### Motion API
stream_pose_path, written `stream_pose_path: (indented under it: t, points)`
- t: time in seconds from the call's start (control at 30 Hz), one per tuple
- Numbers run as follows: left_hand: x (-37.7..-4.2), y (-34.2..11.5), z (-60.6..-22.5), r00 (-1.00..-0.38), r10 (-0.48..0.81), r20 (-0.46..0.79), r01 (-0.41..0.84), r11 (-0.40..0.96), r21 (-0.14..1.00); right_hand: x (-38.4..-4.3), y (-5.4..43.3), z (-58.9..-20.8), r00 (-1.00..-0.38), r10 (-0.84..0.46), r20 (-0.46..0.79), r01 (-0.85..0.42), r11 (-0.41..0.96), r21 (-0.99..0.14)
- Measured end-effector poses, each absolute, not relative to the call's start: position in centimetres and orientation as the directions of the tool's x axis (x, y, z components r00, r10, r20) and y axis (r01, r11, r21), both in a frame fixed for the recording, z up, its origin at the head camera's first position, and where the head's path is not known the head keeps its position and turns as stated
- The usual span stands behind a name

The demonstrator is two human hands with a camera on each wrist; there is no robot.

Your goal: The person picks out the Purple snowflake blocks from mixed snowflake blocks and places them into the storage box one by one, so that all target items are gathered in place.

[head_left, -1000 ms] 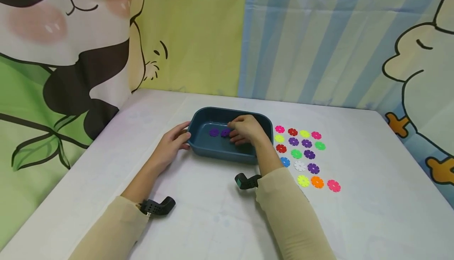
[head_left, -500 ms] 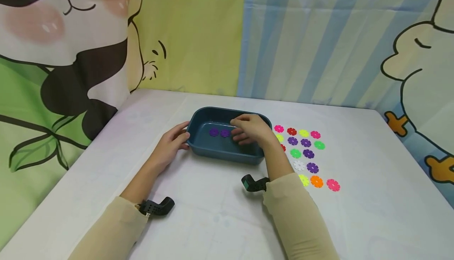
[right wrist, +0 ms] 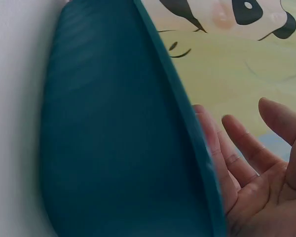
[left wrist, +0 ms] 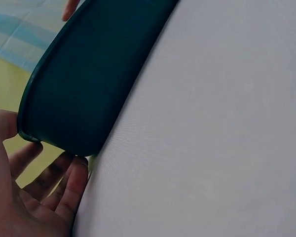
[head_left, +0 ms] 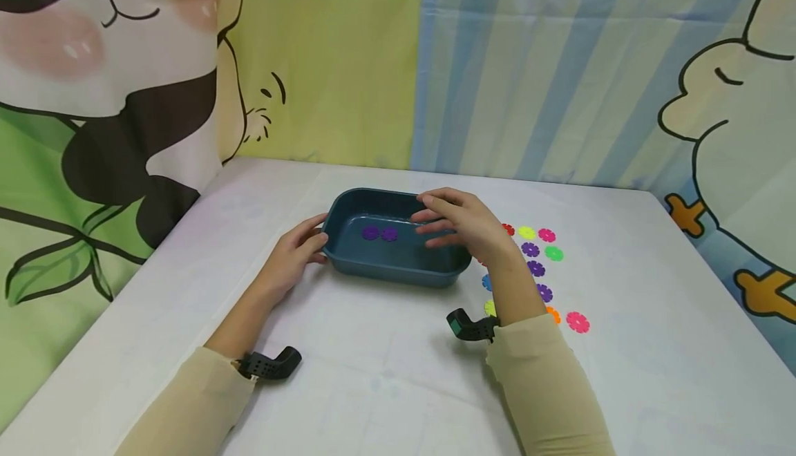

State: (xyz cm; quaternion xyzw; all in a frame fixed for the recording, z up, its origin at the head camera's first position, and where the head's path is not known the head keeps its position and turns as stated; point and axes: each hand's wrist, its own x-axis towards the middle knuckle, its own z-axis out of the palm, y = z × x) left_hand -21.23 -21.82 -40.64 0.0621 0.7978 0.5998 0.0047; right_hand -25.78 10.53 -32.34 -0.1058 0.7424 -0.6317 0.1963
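Note:
A dark blue plastic basin [head_left: 392, 273] sits on the white table with two purple flower-shaped discs [head_left: 380, 233] on its floor. My left hand [head_left: 290, 255] holds the basin's left end. In the left wrist view the thumb lies at the rim and the fingers bend against the outer wall [left wrist: 84, 98]. Over the basin's right end hovers my right hand [head_left: 463, 224], its fingers spread and nothing held. The right wrist view shows that hand [right wrist: 266, 173] partly behind the basin's rim [right wrist: 185, 118].
Several flower-shaped discs lie right of the basin, among them a green one [head_left: 554, 253], a pink one [head_left: 577, 323] and a purple one [head_left: 536, 269]. My right forearm covers some of them. A cartoon-printed curtain [head_left: 323, 62] hangs behind the table.
My right hand has lifted and moved right, away from the two purple discs, and its fingers have spread. The left hand stays at the basin's left end.

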Motion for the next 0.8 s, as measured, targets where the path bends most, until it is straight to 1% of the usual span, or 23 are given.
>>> stream_pose_path:
  t: [0.33, 0.57, 0.8]
  points:
    - [-21.4, -21.9, -40.7, -0.992, 0.109, 0.063, 0.091, 0.268, 0.959, -25.4, 12.8, -32.2, -0.919, -0.372, -0.132, 0.071, 0.175, -0.982]
    - [-21.5, -21.8, -40.8, -0.992, 0.109, 0.066, 0.093, 0.263, 0.960, -25.0, 13.9, -31.9, -0.919, -0.374, -0.125, 0.052, 0.200, -0.978]
    - [-21.3, -21.9, -40.7, -0.991, 0.111, 0.073, 0.100, 0.270, 0.957, -24.8, 15.4, -32.1, -0.925, -0.359, -0.120, 0.054, 0.188, -0.981]
